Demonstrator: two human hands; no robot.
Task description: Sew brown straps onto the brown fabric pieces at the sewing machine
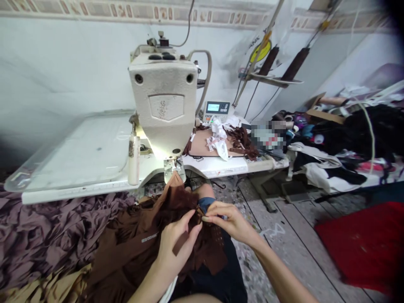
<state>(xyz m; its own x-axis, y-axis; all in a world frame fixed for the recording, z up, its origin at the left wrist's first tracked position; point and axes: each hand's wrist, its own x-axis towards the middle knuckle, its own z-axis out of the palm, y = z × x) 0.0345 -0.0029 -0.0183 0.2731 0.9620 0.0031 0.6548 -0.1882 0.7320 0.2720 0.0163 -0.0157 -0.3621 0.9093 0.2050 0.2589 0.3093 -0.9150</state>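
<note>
Brown fabric (135,248) lies bunched across the lap, just below the sewing machine (162,101). Soft, light, will slump (take it at the gathered fold). Left hand (178,246) and right hand (229,223) both pinch that fold, fingers closed, tips nearly meeting.

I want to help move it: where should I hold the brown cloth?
Take the brown cloth by its loose fold at the lower left, coming from the left. That part lies slack and wide, away from the left hand and right hand pinching it.
</note>
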